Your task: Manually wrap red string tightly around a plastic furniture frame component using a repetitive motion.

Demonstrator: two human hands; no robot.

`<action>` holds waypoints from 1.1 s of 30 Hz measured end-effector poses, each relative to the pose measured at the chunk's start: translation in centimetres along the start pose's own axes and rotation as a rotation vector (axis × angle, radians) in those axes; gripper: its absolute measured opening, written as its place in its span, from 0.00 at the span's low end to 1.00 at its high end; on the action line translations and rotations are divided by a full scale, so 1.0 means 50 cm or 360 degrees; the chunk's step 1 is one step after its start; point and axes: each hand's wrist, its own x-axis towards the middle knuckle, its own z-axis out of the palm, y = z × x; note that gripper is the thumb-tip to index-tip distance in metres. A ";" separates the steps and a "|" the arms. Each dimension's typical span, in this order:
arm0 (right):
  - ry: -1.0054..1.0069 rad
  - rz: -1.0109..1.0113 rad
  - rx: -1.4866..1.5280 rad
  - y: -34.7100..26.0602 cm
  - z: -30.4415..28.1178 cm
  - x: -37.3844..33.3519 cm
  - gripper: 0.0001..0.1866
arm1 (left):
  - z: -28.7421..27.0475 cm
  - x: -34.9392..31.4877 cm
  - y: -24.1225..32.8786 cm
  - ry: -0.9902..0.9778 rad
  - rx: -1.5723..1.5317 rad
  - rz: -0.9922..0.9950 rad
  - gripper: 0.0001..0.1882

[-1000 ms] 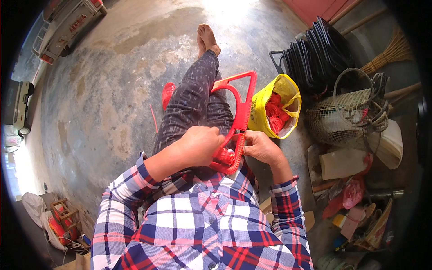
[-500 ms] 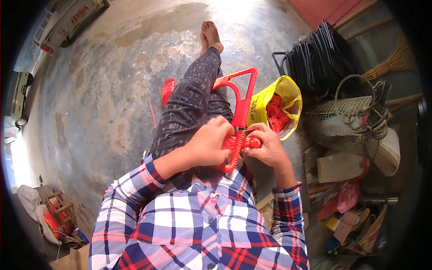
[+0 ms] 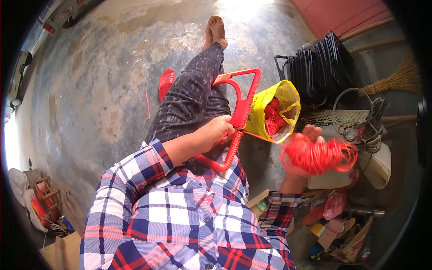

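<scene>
Across my lap lies a red angular frame (image 3: 243, 110), its near curved bar closely wound with red cord. My left hand (image 3: 217, 134) is closed around the frame where the winding ends. Out to the right, my right hand (image 3: 311, 135) grips a loose bundle of red cord (image 3: 321, 156), blurred by motion. A taut red strand (image 3: 260, 136) runs from the frame toward that bundle. Just beyond the strand stands an open yellow bag (image 3: 257, 112) with more red cord (image 3: 272, 119) inside.
Black frames (image 3: 319, 67) stand stacked at the far right, near a straw broom (image 3: 391, 81) and a wire mesh basket (image 3: 333, 118). Mixed items, including a pink plastic bag (image 3: 335, 204), lie at the lower right. A red shoe (image 3: 166, 83) rests on the floor beside my leg.
My right hand has swung from the frame out to the right with the cord bundle, drawing the strand tight. My left hand stays at the frame, now gripping it at the winding.
</scene>
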 end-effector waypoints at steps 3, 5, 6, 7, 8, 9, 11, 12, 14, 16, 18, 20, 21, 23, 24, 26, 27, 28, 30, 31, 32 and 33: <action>-0.0001 0.0080 -0.0039 -0.069 0.000 0.026 0.16 | -0.003 -0.003 -0.005 0.0011 -0.0069 0.0002 0.11; 0.0231 0.0161 -0.0196 -0.052 0.072 0.040 0.18 | -0.007 -0.005 -0.011 0.0025 -0.0051 0.0041 0.10; 0.0235 0.0160 -0.0205 -0.031 0.096 0.034 0.18 | -0.002 -0.006 -0.010 0.0017 -0.0054 0.0037 0.10; 0.0409 0.0315 -0.0619 -0.009 0.110 0.028 0.18 | 0.003 -0.007 -0.009 0.0023 -0.0035 0.0047 0.10; 0.0585 0.0469 -0.1036 0.016 0.127 0.020 0.18 | 0.007 -0.008 -0.009 0.0028 -0.0017 0.0055 0.10; 0.0605 0.0623 -0.1090 0.060 0.151 0.012 0.16 | 0.011 -0.007 -0.010 0.0024 -0.0009 0.0046 0.10; 0.0452 0.0919 -0.1406 0.128 0.148 -0.007 0.14 | 0.014 -0.010 -0.009 0.0037 0.0011 0.0052 0.09; 0.0289 0.1049 -0.1673 0.153 0.130 -0.016 0.14 | 0.017 -0.012 -0.004 0.0037 0.0026 0.0048 0.09; 0.0183 0.1059 -0.1755 0.158 0.138 -0.008 0.13 | 0.018 -0.021 0.003 0.0035 -0.0080 0.0046 0.09; 0.0709 0.0754 -0.0950 0.126 0.184 0.016 0.12 | 0.013 -0.018 -0.002 -0.0006 -0.0062 0.0045 0.09; 0.0608 0.0787 -0.0815 0.099 0.194 0.027 0.14 | 0.023 -0.014 0.002 0.0044 -0.0141 0.0011 0.06; 0.0567 0.0932 -0.0935 0.102 0.200 0.016 0.15 | 0.008 0.003 -0.010 -0.0032 -0.0268 -0.0023 0.03; 0.0585 0.1002 -0.0970 0.112 0.204 0.004 0.14 | 0.003 0.011 -0.017 -0.0100 -0.0397 -0.0059 0.01; 0.0543 0.0987 -0.0868 0.116 0.211 -0.015 0.12 | 0.002 0.019 -0.025 -0.0111 -0.0330 -0.0069 0.03; 0.0579 0.0944 -0.0866 0.114 0.209 -0.021 0.11 | 0.004 0.018 -0.024 -0.0112 -0.0261 -0.0081 0.04; 0.0507 0.0976 -0.1002 0.084 0.198 -0.008 0.10 | -0.001 0.011 -0.022 -0.0148 -0.0282 -0.0080 0.03; 0.0439 0.1000 -0.1142 0.068 0.198 0.004 0.10 | -0.004 0.011 -0.017 -0.0192 -0.0301 -0.0082 0.04; 0.0438 0.0996 -0.1143 0.053 0.212 0.014 0.10 | -0.005 0.009 -0.014 -0.0194 -0.0298 -0.0080 0.04; 0.0432 0.0774 -0.1623 0.013 0.266 0.043 0.09 | 0.002 0.000 -0.011 0.0177 0.0023 -0.0053 0.09; 0.0396 0.0565 -0.1581 -0.013 0.273 0.051 0.11 | 0.013 -0.005 -0.015 0.0455 0.0474 0.0293 0.13; 0.0363 0.0358 -0.1532 -0.048 0.279 0.056 0.13 | 0.026 -0.015 -0.017 0.0730 0.0927 0.0636 0.18; 0.0293 0.0275 -0.1630 -0.093 0.285 0.064 0.14 | 0.030 -0.031 -0.011 0.0779 0.1407 0.1139 0.26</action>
